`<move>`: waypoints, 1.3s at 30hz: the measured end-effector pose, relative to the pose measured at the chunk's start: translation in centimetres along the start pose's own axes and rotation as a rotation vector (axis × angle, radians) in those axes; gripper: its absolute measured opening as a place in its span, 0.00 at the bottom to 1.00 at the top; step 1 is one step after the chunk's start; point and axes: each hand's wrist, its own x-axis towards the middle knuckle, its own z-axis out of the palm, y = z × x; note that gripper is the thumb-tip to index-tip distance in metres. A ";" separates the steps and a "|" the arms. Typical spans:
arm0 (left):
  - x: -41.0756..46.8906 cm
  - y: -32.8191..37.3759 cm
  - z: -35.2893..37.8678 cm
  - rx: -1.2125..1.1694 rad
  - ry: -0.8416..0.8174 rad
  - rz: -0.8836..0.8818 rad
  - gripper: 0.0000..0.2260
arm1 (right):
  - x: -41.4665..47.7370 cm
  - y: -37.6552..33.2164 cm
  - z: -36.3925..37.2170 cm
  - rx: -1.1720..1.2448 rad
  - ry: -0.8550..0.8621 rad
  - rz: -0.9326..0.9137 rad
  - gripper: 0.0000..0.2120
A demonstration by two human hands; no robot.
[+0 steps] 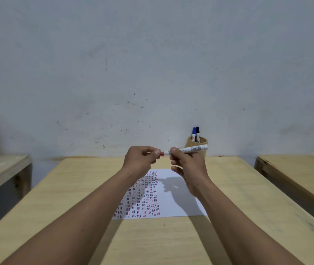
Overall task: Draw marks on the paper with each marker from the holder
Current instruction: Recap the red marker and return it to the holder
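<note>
Above the middle of the counter (75, 197), both hands are raised and hold a red marker (186, 149) level between them. The right hand (185, 165) has its fingers closed around the white barrel, while the left hand (140, 159) pinches the red cap (161, 153) at the marker's left end. Whether the cap is coming off or going on cannot be told. Below the hands, a sheet of paper (175, 196) lies flat near the counter's centre; its left half is filled with columns of short red and dark marks, its right half is blank. By the far edge, right of centre, a holder (198, 147) stands with a blue and a black marker (195, 133) inside. If uncapping, the next move likely calls for a straight pull, then lowering the tip to the blank area.
</note>
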 end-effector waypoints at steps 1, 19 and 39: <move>-0.1 0.1 0.0 -0.007 -0.010 -0.001 0.07 | -0.1 -0.1 0.0 0.003 0.001 0.003 0.05; 0.4 3.9 2.5 0.076 0.115 0.193 0.07 | 1.4 -2.3 1.7 0.258 0.276 0.007 0.07; 7.5 0.9 10.2 0.355 0.084 0.154 0.16 | 11.4 -6.2 -6.7 -0.548 0.252 -0.296 0.11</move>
